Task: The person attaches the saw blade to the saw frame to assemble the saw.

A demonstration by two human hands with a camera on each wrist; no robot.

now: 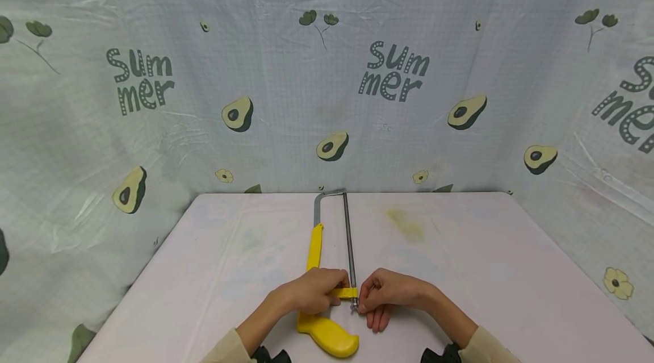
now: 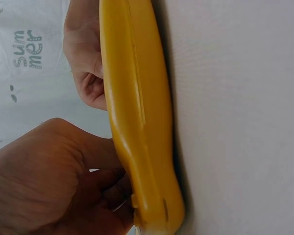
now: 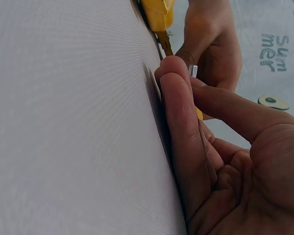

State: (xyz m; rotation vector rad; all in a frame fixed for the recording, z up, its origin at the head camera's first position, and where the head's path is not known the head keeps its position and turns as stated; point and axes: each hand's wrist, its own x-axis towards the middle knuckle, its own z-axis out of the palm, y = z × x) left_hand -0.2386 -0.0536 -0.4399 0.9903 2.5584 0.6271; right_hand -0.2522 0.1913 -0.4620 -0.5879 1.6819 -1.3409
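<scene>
A hacksaw with a yellow handle point(image 1: 329, 336) lies on the table, its grey metal frame point(image 1: 318, 208) pointing away from me. Its dark blade point(image 1: 349, 232) runs along the right side. My left hand point(image 1: 317, 289) grips the yellow frame near the handle, fingers curled by the yellow cross-piece point(image 1: 346, 293). At the blade's near end, my right hand point(image 1: 388, 292) pinches the small metal wing nut point(image 1: 353, 307) between thumb and forefinger. In the left wrist view the handle point(image 2: 139, 98) hides part of both hands. Fingers point(image 3: 181, 112) of my right hand largely cover the nut in the right wrist view.
A pale cloth covers the table point(image 1: 460, 249), with a yellowish stain point(image 1: 406, 224) beyond my right hand. Behind and at the sides hangs a printed sheet point(image 1: 286, 79) with avocados and lettering. Dark wrist devices point(image 1: 441, 354) show at the bottom edge.
</scene>
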